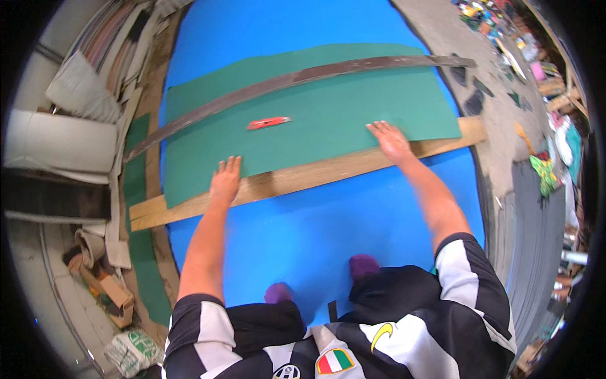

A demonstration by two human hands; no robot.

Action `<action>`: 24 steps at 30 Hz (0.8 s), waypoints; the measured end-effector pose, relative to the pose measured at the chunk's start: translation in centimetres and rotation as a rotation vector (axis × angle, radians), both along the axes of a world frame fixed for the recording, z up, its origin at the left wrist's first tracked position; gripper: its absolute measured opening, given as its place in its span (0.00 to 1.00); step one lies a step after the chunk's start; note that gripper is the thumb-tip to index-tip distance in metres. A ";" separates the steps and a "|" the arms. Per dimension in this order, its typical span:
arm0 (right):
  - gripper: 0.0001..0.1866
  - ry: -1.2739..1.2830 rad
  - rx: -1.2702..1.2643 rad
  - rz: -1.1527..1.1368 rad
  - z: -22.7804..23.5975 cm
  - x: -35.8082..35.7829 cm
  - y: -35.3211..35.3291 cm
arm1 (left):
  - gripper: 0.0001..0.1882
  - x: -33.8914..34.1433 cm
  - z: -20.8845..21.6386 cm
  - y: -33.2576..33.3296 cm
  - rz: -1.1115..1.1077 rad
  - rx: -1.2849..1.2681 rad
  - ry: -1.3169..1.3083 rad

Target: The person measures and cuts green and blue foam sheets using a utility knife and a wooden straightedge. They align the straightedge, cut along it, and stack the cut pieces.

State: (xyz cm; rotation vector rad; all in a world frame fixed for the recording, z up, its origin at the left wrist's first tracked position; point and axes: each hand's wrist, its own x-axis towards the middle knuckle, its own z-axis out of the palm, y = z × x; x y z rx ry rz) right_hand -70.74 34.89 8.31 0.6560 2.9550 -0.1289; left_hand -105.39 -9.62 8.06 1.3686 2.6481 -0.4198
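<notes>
A green sheet [315, 142] lies across a blue mat [290, 234], its near edge overlapping a wooden plank [303, 179]. My left hand [225, 182] rests flat at the sheet's near edge, fingers stretched forward, palm toward the plank. Farther right, my right hand [389, 141] presses on the same edge with its fingers spread. Neither hand holds anything. Between and beyond them a red utility knife [268, 122] lies on the sheet. A long dark straight bar [297, 77] crosses the sheet's far part and sticks out past both sides.
Long green strips [144, 271] lie along the mat's left side. Stacked sheets and a white roll [60, 140] stand farther left, above a torn cardboard box [117, 297] and a white sack [132, 352]. Grey sheets [536, 227] and mixed scraps [492, 25] line the right.
</notes>
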 end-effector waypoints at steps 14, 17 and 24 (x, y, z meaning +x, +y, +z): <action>0.33 0.225 0.059 0.077 -1.6 11.9 -6.8 | 0.36 12.4 0.3 -7.8 -0.050 0.011 -0.071; 0.36 0.200 0.095 0.024 -2.7 13.8 -6.0 | 0.35 12.9 0.8 -7.3 -0.078 0.072 -0.014; 0.41 0.160 0.080 0.065 -3.5 16.1 -5.3 | 0.35 15.0 -0.3 -9.6 -0.153 0.097 0.020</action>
